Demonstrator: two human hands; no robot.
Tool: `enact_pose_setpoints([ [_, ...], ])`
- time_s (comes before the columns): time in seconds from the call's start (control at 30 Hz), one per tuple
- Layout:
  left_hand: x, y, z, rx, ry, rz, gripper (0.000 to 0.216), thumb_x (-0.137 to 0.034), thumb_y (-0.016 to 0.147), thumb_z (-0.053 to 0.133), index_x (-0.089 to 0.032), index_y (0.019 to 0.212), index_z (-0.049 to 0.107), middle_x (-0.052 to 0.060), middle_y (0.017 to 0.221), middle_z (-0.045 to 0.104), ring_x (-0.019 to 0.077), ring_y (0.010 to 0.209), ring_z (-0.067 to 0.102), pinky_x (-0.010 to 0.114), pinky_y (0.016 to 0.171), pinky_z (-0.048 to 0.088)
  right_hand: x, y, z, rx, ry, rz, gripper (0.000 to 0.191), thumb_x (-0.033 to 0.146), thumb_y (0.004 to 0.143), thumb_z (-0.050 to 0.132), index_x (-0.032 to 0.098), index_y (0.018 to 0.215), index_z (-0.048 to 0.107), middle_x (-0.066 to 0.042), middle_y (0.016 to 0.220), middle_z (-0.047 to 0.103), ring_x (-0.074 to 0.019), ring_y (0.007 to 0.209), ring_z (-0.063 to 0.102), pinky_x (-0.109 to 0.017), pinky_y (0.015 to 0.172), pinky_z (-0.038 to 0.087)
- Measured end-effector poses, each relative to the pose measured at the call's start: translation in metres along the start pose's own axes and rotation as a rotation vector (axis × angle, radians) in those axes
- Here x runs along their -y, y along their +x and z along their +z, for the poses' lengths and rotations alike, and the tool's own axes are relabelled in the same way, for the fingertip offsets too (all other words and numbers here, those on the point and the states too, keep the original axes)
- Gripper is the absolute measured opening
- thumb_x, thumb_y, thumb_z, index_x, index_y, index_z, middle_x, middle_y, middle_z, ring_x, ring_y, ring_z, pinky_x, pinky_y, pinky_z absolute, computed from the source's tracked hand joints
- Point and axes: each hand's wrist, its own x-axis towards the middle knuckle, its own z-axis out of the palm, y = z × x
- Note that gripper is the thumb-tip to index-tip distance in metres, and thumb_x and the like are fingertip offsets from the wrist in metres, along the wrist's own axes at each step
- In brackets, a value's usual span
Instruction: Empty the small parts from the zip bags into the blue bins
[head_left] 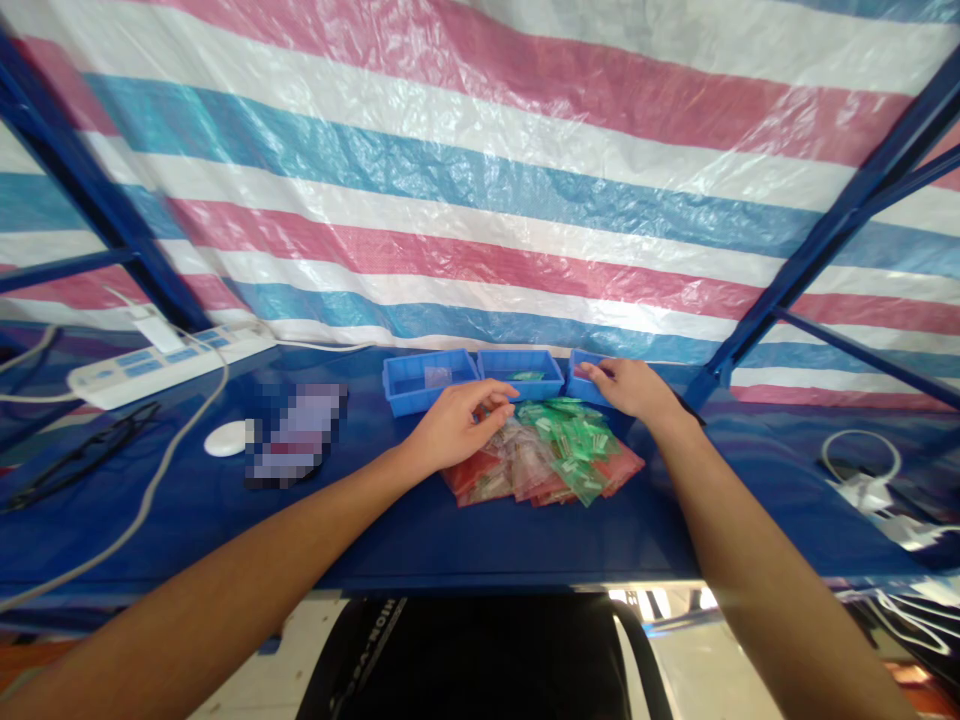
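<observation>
My left hand [469,420] hovers over the left side of a heap of small zip bags, its fingers loosely curved, thumb and index finger apart, and nothing visible in it. The heap holds clear bags [525,455], green bags [581,440] and red bags [480,475], with small pale pieces inside. At the right blue bin [579,385], my right hand [626,387] has its fingers closed over the rim around a bit of red plastic bag, mostly hidden. The middle blue bin [520,375] contains a green bag, and the left blue bin [409,382] a clear bag.
On the left of the blue table [420,550] lie a blurred-out phone [300,435], a white round object [227,438], glasses [82,455] and a power strip [172,362] with a cable. White chargers [870,490] are at right. A striped sheet [480,220] hangs behind.
</observation>
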Motion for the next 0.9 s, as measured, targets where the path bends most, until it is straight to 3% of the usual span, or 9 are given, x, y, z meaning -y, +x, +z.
enact_pose_setpoints([
  [0.3,-0.005,-0.001,-0.003,0.02,0.093,0.066,0.027,-0.039,0.105,0.06,-0.022,0.12,0.075,0.005,0.108,0.081,0.0194,0.092,0.076,0.027,0.072,0.057,0.004,-0.001,0.0,0.069,0.008,-0.008,0.062,0.062,0.112,0.036,0.019,0.105,0.081,-0.016,0.107,0.082,-0.0329,0.11,0.076,-0.038,0.097,0.053],
  [0.4,-0.006,0.0,-0.006,0.076,0.173,0.225,0.026,-0.039,0.105,0.062,-0.021,0.118,0.076,0.009,0.114,0.078,0.0235,0.107,0.073,0.036,0.096,0.058,0.006,0.0,-0.001,0.09,-0.01,0.01,0.064,0.062,0.112,0.034,0.019,0.103,0.081,-0.017,0.11,0.082,-0.0331,0.112,0.076,-0.037,0.097,0.053],
  [0.47,-0.004,0.0,-0.006,0.127,0.217,0.324,0.03,-0.044,0.102,0.068,-0.022,0.12,0.077,0.012,0.125,0.075,0.0278,0.122,0.068,0.044,0.113,0.051,0.007,0.0,-0.001,0.093,-0.028,0.035,0.064,0.064,0.111,0.035,0.019,0.103,0.08,-0.017,0.109,0.081,-0.0335,0.11,0.076,-0.038,0.095,0.053],
  [0.53,0.0,0.0,-0.005,0.18,0.254,0.359,0.04,-0.05,0.097,0.073,-0.024,0.127,0.076,0.013,0.139,0.07,0.0313,0.134,0.062,0.049,0.121,0.045,0.009,0.0,-0.001,0.071,-0.051,0.066,0.064,0.066,0.11,0.036,0.019,0.102,0.079,-0.017,0.103,0.081,-0.0335,0.104,0.077,-0.038,0.091,0.053],
  [0.6,0.004,-0.001,-0.003,0.236,0.275,0.336,0.045,-0.053,0.096,0.074,-0.026,0.133,0.075,0.013,0.146,0.067,0.0322,0.138,0.061,0.049,0.122,0.044,0.01,-0.001,-0.001,0.025,-0.066,0.08,0.061,0.065,0.109,0.04,0.019,0.102,0.079,-0.016,0.099,0.081,-0.033,0.099,0.077,-0.037,0.087,0.053],
  [0.7,0.009,-0.001,0.0,0.292,0.246,0.288,0.042,-0.048,0.102,0.068,-0.025,0.136,0.074,0.012,0.141,0.071,0.0287,0.131,0.067,0.043,0.117,0.049,0.014,-0.002,-0.003,-0.076,-0.039,0.03,0.05,0.059,0.108,0.047,0.02,0.109,0.078,-0.014,0.104,0.081,-0.0318,0.1,0.076,-0.037,0.089,0.053],
  [0.9,0.013,0.001,0.001,0.222,0.229,0.252,0.026,-0.032,0.105,0.062,-0.026,0.125,0.079,0.008,0.119,0.08,0.0243,0.113,0.074,0.037,0.104,0.055,0.033,-0.01,-0.01,-0.275,0.179,-0.28,0.036,0.044,0.109,0.049,0.02,0.114,0.076,-0.012,0.114,0.079,-0.0313,0.116,0.069,-0.042,0.109,0.049],
])
